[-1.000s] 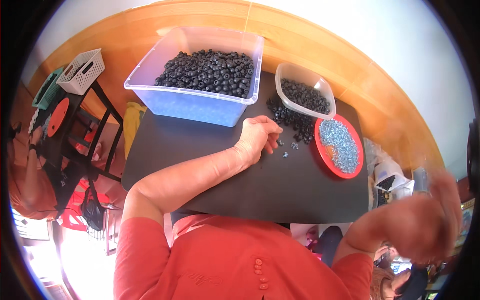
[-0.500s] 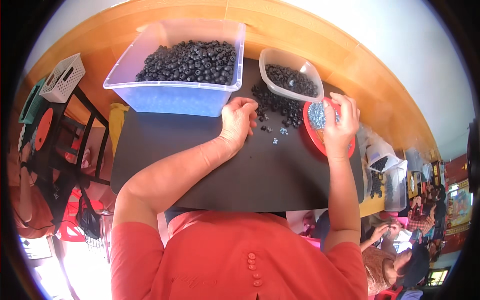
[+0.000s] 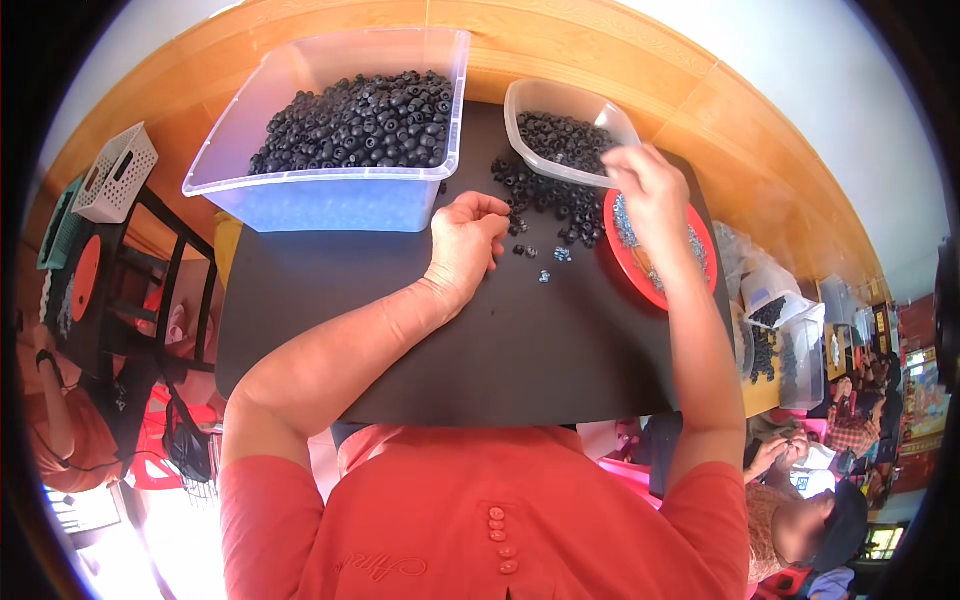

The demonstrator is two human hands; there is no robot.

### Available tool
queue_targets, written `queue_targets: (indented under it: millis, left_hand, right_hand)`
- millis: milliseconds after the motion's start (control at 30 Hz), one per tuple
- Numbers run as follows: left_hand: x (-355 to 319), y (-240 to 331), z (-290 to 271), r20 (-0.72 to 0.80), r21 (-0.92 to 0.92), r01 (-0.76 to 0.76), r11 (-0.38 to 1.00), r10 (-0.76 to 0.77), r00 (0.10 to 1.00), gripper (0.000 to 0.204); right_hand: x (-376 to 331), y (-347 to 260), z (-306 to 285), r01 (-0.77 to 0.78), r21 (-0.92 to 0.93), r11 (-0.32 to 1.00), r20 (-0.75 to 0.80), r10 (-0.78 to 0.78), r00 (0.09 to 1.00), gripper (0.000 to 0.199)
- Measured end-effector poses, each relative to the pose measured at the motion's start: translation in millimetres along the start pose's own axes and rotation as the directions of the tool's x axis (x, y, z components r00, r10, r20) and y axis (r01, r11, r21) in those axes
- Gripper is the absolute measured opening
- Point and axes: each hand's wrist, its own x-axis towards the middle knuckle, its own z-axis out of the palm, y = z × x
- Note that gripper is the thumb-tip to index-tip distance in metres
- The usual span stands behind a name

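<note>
1. Curling inward, the left hand (image 3: 465, 240) sits over the bench (image 3: 500, 350); thumb and forefinger tips lie close, but whether they pinch anything cannot be told.
2. Right hand (image 3: 650, 190): blurred, fingers bent, above the near red plate (image 3: 622, 255) and beside the small clear tub (image 3: 560, 98). Grip cannot be determined.
3. Black beads (image 3: 580, 215): spilled on the bench between left hand and plate, with more inside the tub.
4. Clear bluish pieces (image 3: 698, 245): on the plate; two small clusters (image 3: 562, 255) lie loose on the bench.
5. Bench surface: dark, smooth, rounded at the corners. A large translucent bin (image 3: 330, 205), heaped with similar beads, occupies the far left.
6. Behind: wood panelling (image 3: 580, 45) under a white wall (image 3: 780, 70).
7. Left of room: white basket (image 3: 118, 180), green basket (image 3: 58, 235), second red plate (image 3: 86, 278), one person's arm.
8. Right of room: clear containers (image 3: 800, 360), a person in a dark cap (image 3: 845, 525).
</note>
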Motion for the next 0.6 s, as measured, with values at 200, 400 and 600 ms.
queue_targets:
  millis: [200, 400, 600]
  left_hand:
    - [1.8, -1.2, 0.3, 0.019, -0.004, 0.003, 1.000, -0.003, 1.000, 0.014]
    - [2.2, 1.0, 0.1, 0.021, -0.007, 0.023, 1.000, -0.023, 1.000, 0.014]
    - [2.9, 1.8, 0.8, 0.019, 0.023, 0.028, 0.999, -0.028, 0.999, 0.014]
  right_hand:
    - [51.5, 22.7, 40.2, 0.217, -0.325, 0.920, 0.394, -0.077, 0.916, 0.016]
    - [66.4, 26.1, 42.3, 0.095, -0.282, 0.955, 0.571, 0.088, 0.816, 0.019]
    - [64.3, 21.0, 43.2, 0.339, -0.366, 0.867, 0.570, -0.078, 0.818, 0.012]
